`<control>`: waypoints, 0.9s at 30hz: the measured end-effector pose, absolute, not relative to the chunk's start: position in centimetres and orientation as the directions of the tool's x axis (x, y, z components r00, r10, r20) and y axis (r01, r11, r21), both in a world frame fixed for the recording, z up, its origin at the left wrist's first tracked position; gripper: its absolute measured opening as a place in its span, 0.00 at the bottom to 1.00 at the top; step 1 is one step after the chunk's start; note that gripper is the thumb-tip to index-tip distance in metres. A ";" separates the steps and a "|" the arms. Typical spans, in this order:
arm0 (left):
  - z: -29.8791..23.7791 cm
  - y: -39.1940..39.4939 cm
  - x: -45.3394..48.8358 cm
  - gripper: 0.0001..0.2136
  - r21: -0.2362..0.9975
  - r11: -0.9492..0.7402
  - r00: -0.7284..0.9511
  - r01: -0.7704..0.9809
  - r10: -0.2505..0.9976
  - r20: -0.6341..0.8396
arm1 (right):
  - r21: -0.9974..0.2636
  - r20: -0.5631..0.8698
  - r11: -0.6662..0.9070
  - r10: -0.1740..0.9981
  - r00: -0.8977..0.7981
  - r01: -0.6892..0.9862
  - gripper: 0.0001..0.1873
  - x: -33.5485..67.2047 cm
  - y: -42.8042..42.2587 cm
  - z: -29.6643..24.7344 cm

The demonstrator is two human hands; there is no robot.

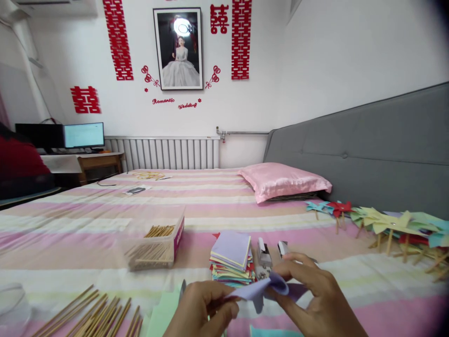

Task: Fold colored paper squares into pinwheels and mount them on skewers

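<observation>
Between my two hands is a purple paper pinwheel [257,291], its points partly folded inward. My left hand [205,306] pinches its left corner between thumb and fingers. On the other side my right hand [312,292] grips the curled part near the middle. Just beyond them stands a stack of coloured paper squares [231,250], purple on top. Two small boxes [264,252] lie to its right, with tiny metal pieces [263,271] in front. Under my left hand is green paper [163,313], with a dark pointed blade-like tip beside it.
Wooden sticks [105,316] lie at the front left, near a clear round container [13,306]. A clear plastic box [154,250] holds more sticks. Finished pinwheels [393,224] crowd the right side by the grey headboard [368,140]. A pink pillow [284,180] rests farther back on the striped bed.
</observation>
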State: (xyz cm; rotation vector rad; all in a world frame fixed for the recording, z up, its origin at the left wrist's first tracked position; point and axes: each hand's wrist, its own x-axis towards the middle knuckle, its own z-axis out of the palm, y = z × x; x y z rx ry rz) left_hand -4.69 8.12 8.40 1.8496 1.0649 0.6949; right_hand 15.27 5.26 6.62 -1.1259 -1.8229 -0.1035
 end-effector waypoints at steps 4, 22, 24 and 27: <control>7.3 9.2 -5.0 0.13 0.911 -0.201 0.488 0.360 0.873 0.000 | -0.660 0.579 0.379 0.807 0.117 0.649 0.04 15.8 5.3 6.6; 0.2 10.0 2.9 0.18 0.956 -0.100 0.184 -0.275 0.971 0.155 | -0.922 0.350 0.380 0.725 0.593 0.080 0.21 15.1 8.0 4.1; -0.4 9.9 3.1 0.16 0.959 -0.203 0.123 -0.196 0.966 0.229 | -0.929 0.337 0.363 0.736 0.587 0.078 0.19 14.0 8.1 3.5; -0.8 9.7 2.8 0.13 0.946 -0.311 0.067 -0.095 0.946 0.318 | -0.942 0.321 0.329 0.819 0.475 0.069 0.20 12.1 8.1 2.3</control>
